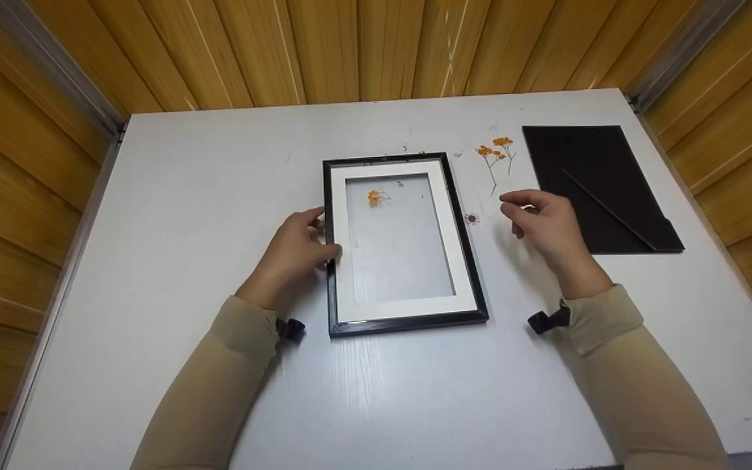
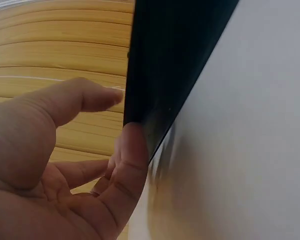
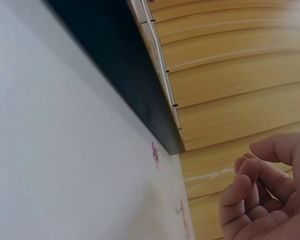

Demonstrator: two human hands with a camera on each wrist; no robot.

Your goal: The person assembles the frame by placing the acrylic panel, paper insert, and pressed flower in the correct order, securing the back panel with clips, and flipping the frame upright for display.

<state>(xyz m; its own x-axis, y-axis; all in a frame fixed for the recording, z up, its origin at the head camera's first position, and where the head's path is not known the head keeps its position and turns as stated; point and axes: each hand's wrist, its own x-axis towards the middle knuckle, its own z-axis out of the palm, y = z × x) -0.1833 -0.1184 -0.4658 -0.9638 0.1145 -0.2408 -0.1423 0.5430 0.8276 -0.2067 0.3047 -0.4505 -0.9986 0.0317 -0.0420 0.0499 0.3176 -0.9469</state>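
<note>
Over to the left hand (image 1: 291, 245) first: grasping the black picture frame (image 1: 408, 324) by its left side, with thumb over the top edge and other fingers along the outer side. Running rightward from those fingertips, between both hands, with the frame's white mat (image 1: 382, 312) bordering its opening. Ahead of the left fingers, inside that opening, spotting one small orange sprig (image 1: 375, 198). Moving along now, past the frame's right side: just left of the right fingertips, finding a dark-centred pinkish flower (image 1: 472, 219) on the white table (image 1: 193, 170). Just ahead of those same fingertips, side by side, two orange flower stems (image 1: 490, 154). And on to the right hand (image 1: 542, 219): loosely bent and free, with thumb and forefinger tips close together. Lying right of those fingers, partly hidden by the hand: a black board (image 1: 611, 176), crossed at a slant by a dark strip (image 1: 611, 210).
</note>
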